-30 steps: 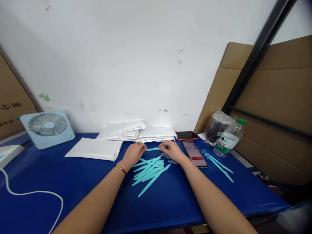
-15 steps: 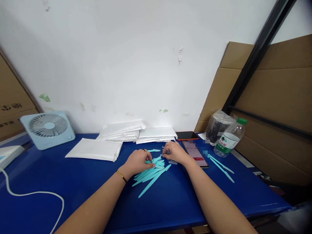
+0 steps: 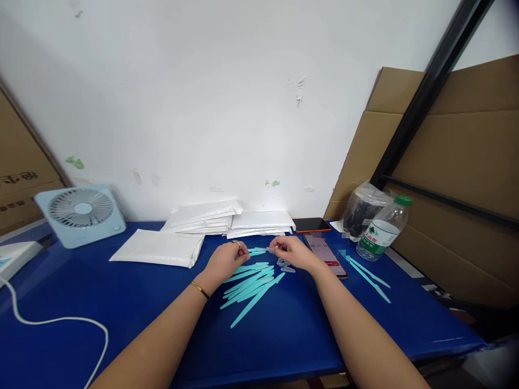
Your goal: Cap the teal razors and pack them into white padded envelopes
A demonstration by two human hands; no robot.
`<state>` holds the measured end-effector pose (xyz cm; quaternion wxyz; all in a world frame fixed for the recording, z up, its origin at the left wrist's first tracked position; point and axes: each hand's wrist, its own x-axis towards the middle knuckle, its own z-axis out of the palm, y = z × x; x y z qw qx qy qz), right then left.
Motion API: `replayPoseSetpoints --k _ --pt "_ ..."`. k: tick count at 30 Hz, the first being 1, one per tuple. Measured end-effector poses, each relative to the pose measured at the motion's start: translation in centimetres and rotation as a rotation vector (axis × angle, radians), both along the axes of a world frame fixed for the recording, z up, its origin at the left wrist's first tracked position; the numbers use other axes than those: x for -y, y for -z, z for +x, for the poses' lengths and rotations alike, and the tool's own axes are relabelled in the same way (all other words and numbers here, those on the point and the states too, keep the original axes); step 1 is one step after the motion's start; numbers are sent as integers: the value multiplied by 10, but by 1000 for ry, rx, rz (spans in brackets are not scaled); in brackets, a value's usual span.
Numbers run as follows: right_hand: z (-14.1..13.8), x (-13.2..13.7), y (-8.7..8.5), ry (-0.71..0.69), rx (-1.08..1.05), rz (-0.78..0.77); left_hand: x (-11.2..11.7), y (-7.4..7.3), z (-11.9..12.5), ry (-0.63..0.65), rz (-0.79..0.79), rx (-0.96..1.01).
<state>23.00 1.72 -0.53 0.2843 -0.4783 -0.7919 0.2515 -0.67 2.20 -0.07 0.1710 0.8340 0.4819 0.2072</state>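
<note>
**While Held Low Over the Pile: One Teal Stick, Pinched at Both Ends**

While kept low over the blue table, holds one teal stick roughly level, just above the far edge of the pile of teal sticks. Pinches the stick's left end with the left hand, thumb and forefinger pressed together on it and the other fingers curled in loosely. Wears a ring on that hand and a gold bangle at the wrist. Pinches a small pale cap with the right hand, fingertips closed on it right at the stick's other end. Cannot tell whether cap and stick touch.

Has a few loose caps on the table just beside the right hand, near the pile's right edge. Has a lit phone lying flat just right of that hand, and a second phone with an orange edge behind it. Keeps two more teal sticks well apart from the pile, near a water bottle and a plastic bag of dark contents. Faces stacks of white mailers against the wall, with a pale blue fan and a white cable far to the left.
</note>
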Motion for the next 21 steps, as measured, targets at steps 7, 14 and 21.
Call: replayPoseSetpoints --k 7,14,21 --pt "-7 3 -3 -14 7 29 -3 2 0 -5 -11 8" --pt "-21 0 4 -31 33 97 -5 4 9 53 44 -3" --pt "4 0 -7 33 145 108 -8 6 1 39 86 -33"
